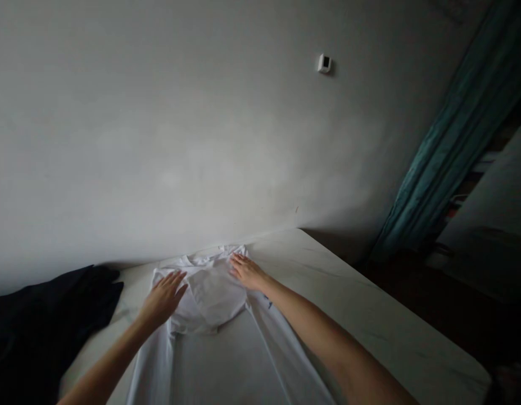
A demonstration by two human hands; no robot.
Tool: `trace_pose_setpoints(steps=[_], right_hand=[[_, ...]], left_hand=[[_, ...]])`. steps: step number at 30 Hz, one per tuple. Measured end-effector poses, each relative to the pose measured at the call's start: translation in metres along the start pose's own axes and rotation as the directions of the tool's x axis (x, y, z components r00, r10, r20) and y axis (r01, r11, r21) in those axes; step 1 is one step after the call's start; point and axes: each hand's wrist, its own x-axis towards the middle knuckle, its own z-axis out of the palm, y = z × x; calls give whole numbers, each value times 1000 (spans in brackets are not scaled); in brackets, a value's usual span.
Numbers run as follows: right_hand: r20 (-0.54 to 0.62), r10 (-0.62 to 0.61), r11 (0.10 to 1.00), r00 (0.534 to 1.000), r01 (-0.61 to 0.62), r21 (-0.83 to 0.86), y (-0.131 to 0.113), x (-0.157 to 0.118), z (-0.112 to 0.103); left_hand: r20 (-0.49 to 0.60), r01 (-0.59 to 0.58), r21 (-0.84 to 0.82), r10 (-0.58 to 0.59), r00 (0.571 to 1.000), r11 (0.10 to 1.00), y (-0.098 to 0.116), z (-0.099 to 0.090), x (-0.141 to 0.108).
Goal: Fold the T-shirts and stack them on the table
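White shirt (213, 365) flat on white counter (370, 320), collar (201, 260) toward wall, long axis running up-down at lower center, left hand (162, 300) and right hand (248, 271) resting open on it, grip released, tiny dark print (268, 302) unreadable

The widest free room lay on the pale streaked tabletop (370, 315) to the right of the right hand (247, 271), where a hand could pass unhindered toward the rounded near corner. The grey painted wall (159, 140) blocked any reach past the tabletop's back edge. On the left, a bunched black cloth (45, 320) stood in the way near the left hand (163, 298), leaving only a narrow strip of tabletop between them. Between the hands, open space remained above the white cotton T-shirt (213, 292).
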Motion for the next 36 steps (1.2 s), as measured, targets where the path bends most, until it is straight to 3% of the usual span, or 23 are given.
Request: trace_pose_setpoints(steps=[5, 9, 12, 16, 21, 23, 25, 27, 29, 32, 36], right_hand=[[-82, 94, 995, 992, -97, -23, 28, 52, 0], [-56, 85, 996, 995, -85, -6, 56, 70, -1], [4, 44, 999, 999, -44, 26, 72, 76, 0], [28, 50, 998, 998, -51, 44, 83, 78, 3], [-8, 125, 992, 992, -125, 3, 74, 77, 2], [-45, 162, 986, 986, -163, -23, 61, 74, 0], [-77, 182, 982, 980, -185, -38, 45, 67, -1], [-84, 177, 983, 981, -181, -40, 29, 57, 1], [-53, 151, 987, 987, -153, -39, 17, 43, 6], [50, 147, 989, 988, -145, -38, 11, 22, 17], [134, 181, 983, 974, -180, -21, 17, 10, 24]], left_hand=[[211, 314, -58, -295, 932, 948, 34, -14, 56], [316, 434, -46, -399, 861, 900, 33, -5, 69], [381, 481, -47, -429, 819, 876, 26, -1, 68], [416, 491, -32, -435, 799, 871, 19, -4, 64], [422, 498, -10, -449, 788, 867, 21, -11, 61], [367, 482, 21, -456, 811, 876, 29, -13, 59], [238, 421, 72, -425, 873, 904, 39, -14, 56], [111, 296, 93, -305, 946, 951, 49, -10, 50], [56, 152, 60, -156, 986, 987, 56, -1, 41], [67, 39, 13, -40, 997, 999, 55, 18, 24], [179, 46, -32, -39, 983, 998, 46, 36, 7]])
